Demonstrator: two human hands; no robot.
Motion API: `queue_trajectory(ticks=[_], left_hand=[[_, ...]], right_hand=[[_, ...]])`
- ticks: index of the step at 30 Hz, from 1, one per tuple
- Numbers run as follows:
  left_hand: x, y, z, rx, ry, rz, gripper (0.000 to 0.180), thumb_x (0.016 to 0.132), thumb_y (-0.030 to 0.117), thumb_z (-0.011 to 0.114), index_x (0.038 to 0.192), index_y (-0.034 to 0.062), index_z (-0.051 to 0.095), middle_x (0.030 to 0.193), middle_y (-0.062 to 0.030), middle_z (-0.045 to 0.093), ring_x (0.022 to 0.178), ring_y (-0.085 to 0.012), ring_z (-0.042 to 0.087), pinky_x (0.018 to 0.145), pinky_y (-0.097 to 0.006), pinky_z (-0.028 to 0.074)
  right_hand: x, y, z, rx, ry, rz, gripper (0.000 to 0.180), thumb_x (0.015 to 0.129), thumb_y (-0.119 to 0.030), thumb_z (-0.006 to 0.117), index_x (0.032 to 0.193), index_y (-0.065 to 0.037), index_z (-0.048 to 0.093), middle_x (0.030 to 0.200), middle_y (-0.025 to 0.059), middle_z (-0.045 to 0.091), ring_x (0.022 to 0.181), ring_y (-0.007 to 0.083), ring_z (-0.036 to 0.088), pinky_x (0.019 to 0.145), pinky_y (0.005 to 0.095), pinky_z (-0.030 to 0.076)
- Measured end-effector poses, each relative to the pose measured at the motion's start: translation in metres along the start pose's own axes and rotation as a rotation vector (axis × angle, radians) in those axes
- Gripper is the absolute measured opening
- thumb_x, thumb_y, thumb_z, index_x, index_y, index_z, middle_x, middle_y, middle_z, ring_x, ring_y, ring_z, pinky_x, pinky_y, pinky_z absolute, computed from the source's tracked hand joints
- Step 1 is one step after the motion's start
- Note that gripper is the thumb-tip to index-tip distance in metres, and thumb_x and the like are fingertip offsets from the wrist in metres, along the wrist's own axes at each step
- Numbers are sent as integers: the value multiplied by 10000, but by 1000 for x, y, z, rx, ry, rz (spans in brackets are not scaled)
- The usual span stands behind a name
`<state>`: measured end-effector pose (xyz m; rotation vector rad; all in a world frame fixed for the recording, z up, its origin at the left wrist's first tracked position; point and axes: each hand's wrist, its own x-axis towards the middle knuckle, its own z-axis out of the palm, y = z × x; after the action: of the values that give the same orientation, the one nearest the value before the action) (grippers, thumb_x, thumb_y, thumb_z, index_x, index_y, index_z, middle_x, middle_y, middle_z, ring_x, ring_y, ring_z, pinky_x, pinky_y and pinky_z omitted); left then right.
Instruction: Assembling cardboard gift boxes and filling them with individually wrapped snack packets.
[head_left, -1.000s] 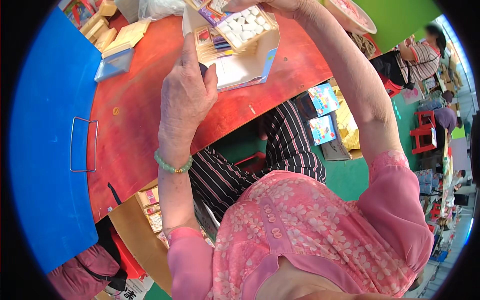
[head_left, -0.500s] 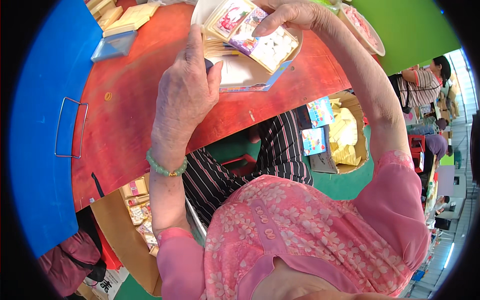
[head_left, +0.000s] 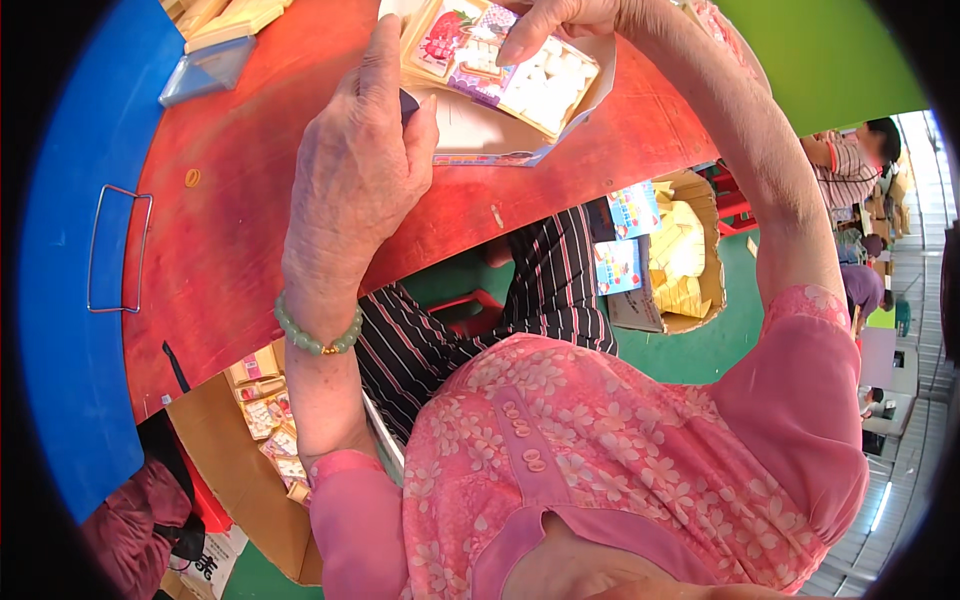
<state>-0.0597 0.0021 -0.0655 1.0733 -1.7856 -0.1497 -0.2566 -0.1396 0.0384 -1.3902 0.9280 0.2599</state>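
Sitting at a red surface (head_left: pixel 240 230) with an open white box (head_left: pixel 465 125). Gripping a flat pack of white bits (head_left: pixel 532 88) over the box with the right hand (head_left: pixel 580 14). Pointing one finger of the left hand (head_left: pixel 358 165) beside the pack; cannot tell if holding anything.

Red table (head_left: pixel 230 260), green floor (head_left: pixel 690 357)

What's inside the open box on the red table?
The near part of the open box shows its white bottom. Farther in, the pack of white pieces at the right hand hides whatever lies beneath it.
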Motion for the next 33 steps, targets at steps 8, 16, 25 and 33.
queue_trajectory(ticks=[8, 16, 25, 33], left_hand=[[0, 0, 3, -42, 11, 0, 581, 889, 68, 600, 1409, 13, 348, 1018, -279, 633, 937, -416, 642, 760, -453, 521], [11, 24, -9, -57, -61, -145, 622, 860, 61, 577, 1400, -65, 296, 1172, -357, 540, 1015, -474, 589, 844, -475, 502], [11, 23, -12, -118, -55, -156, 682, 839, 23, 587, 1420, -54, 238, 1091, -381, 552, 972, -517, 577, 820, -520, 486], [11, 22, -10, -181, -26, -70, 682, 840, 12, 585, 1419, -55, 232, 1090, -381, 554, 958, -514, 585, 812, -519, 491]], right_hand=[[7, -13, 14, -57, 40, 187, 512, 781, -14, 702, 1261, -8, 523, 1066, 124, 681, 913, 203, 675, 825, 325, 559], [25, 2, 4, -151, -134, 119, 473, 782, -45, 719, 1223, 7, 556, 1070, 126, 685, 923, 193, 674, 804, 313, 554], [37, 0, 4, -320, -116, 236, 452, 768, -58, 726, 1196, -2, 592, 1019, 121, 702, 896, 191, 677, 798, 318, 546], [35, 11, 4, -193, -90, 333, 412, 773, -1, 705, 1174, -5, 614, 1033, 122, 698, 898, 194, 670, 800, 317, 543]])
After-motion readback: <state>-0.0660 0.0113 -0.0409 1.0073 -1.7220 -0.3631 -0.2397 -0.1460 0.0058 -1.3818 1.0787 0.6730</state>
